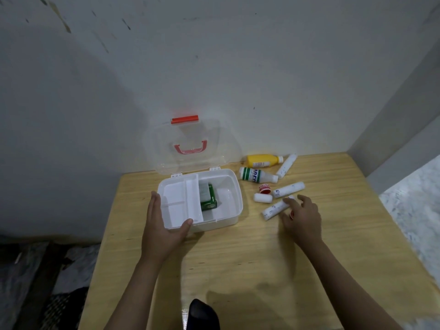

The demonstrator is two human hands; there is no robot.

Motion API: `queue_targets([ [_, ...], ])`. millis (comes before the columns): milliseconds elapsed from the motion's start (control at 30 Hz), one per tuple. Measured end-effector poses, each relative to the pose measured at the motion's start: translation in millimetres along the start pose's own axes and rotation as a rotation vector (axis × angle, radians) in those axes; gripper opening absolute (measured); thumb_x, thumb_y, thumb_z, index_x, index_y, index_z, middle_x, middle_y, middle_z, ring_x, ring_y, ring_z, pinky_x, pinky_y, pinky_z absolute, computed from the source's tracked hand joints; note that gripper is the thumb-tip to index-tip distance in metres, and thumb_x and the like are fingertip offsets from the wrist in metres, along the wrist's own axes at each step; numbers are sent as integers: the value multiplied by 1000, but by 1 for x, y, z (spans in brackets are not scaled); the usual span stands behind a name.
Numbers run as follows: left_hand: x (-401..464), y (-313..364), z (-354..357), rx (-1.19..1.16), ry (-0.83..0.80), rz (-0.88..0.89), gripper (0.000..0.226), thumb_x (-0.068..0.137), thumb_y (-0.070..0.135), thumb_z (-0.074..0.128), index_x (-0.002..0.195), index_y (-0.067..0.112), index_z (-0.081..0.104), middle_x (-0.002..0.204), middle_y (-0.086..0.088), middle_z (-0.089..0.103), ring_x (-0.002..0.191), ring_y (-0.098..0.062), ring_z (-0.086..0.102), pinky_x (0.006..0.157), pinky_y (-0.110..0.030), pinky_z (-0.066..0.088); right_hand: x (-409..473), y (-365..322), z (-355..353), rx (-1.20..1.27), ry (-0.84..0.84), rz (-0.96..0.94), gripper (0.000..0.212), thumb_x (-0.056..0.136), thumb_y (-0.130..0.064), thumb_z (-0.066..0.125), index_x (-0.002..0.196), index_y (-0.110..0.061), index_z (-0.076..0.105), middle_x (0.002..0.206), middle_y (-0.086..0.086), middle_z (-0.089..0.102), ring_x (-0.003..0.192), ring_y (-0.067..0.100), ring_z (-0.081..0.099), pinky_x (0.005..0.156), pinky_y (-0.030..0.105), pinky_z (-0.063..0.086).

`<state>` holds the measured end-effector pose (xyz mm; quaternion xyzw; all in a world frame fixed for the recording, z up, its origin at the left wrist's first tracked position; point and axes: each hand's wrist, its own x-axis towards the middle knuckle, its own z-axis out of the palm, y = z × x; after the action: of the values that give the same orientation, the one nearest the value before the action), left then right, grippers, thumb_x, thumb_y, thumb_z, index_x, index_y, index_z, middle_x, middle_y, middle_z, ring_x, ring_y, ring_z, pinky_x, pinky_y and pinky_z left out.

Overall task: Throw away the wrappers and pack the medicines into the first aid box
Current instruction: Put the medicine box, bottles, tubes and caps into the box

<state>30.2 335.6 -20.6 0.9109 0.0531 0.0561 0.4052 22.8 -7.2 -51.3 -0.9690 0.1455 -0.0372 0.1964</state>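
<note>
The white first aid box (228,214) stands open on the wooden table, its clear lid (190,144) leaning back against the wall. A green medicine carton (209,196) lies inside, beside a white divider tray. My left hand (164,222) grips the box's front left corner. My right hand (301,216) rests on the table, fingers touching a white roll (273,209); a small red item peeks from under the palm. Further back lie two more white rolls (289,189) (287,165), a short white tube (262,197), a red-capped jar (265,188), a green-striped bottle (256,175) and a yellow bottle (263,160).
The table (238,270) stands in a corner between grey walls. A dark object (202,315) sits at the table's near edge. Clutter lies on the floor at the left.
</note>
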Motion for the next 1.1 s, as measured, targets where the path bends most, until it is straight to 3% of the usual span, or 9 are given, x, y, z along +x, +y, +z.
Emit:
queue_targets([
  [100, 1, -1, 0, 7, -3, 5, 110, 70, 39, 79, 152, 23, 9, 160, 8, 9, 138, 0, 11, 108, -30, 23, 14, 3, -6, -130, -18, -73, 37, 62, -18, 78, 97, -13, 66, 134, 22, 52, 106, 46, 55, 83, 57, 45],
  [200, 1, -1, 0, 13, -6, 3, 110, 69, 41, 79, 152, 24, 8, 160, 9, 9, 137, 0, 11, 107, -30, 24, 33, 11, -14, -189, -189, -121, 28, 77, -30, 66, 102, -25, 54, 155, 3, 28, 142, 35, 19, 107, 70, 11],
  [267, 1, -2, 0, 16, -5, -3, 110, 69, 42, 79, 152, 25, 8, 160, 9, 9, 137, -1, 12, 106, -31, 26, 45, 13, -22, -184, -285, -142, 22, 80, -33, 64, 98, -30, 51, 151, -3, 34, 145, 31, 12, 107, 71, -2],
  [300, 1, -2, 0, 17, -5, -6, 110, 69, 42, 79, 152, 26, 8, 160, 9, 9, 137, -1, 13, 105, -31, 27, 50, 13, -25, -184, -307, -154, 21, 79, -34, 66, 94, -31, 51, 142, -4, 43, 143, 30, 20, 106, 71, -2],
  [400, 2, -1, 0, 13, -2, -11, 110, 69, 42, 79, 152, 27, 8, 160, 9, 10, 138, -4, 16, 104, -32, 28, 62, 13, -34, -125, -350, -167, 25, 72, -43, 73, 83, -34, 53, 107, -5, 52, 109, 21, 52, 106, 62, 23],
  [500, 0, 1, 0, 13, -3, -6, 109, 70, 41, 78, 152, 26, 8, 160, 9, 10, 137, -2, 14, 105, -30, 26, 64, 12, -41, -26, -353, -198, 29, 65, -40, 80, 81, -30, 58, 99, 0, 52, 89, 20, 53, 81, 41, 49],
  [767, -1, 1, 0, 5, 7, 9, 107, 70, 39, 78, 152, 24, 10, 160, 7, 10, 139, -2, 12, 107, -30, 24, 55, -16, -92, 97, -185, -337, 24, 72, -26, 76, 91, -24, 61, 92, -1, 54, 75, 12, 51, 57, 23, 39],
  [933, -1, 2, 0, 1, 10, 11, 111, 67, 52, 75, 152, 25, 9, 160, 7, 10, 139, -3, 12, 106, -32, 26, 57, -77, -110, 296, -206, -467, 37, 73, -27, 75, 105, -25, 57, 96, -13, 61, 83, 4, 57, 64, 21, 44],
  [1100, -2, 5, -2, -3, 8, 5, 113, 65, 51, 77, 152, 26, 8, 160, 7, 11, 143, -10, 16, 108, -36, 30, 75, -128, -91, 78, -332, -657, 39, 75, -17, 68, 113, -15, 62, 107, 5, 56, 89, 22, 58, 77, 35, 50],
])
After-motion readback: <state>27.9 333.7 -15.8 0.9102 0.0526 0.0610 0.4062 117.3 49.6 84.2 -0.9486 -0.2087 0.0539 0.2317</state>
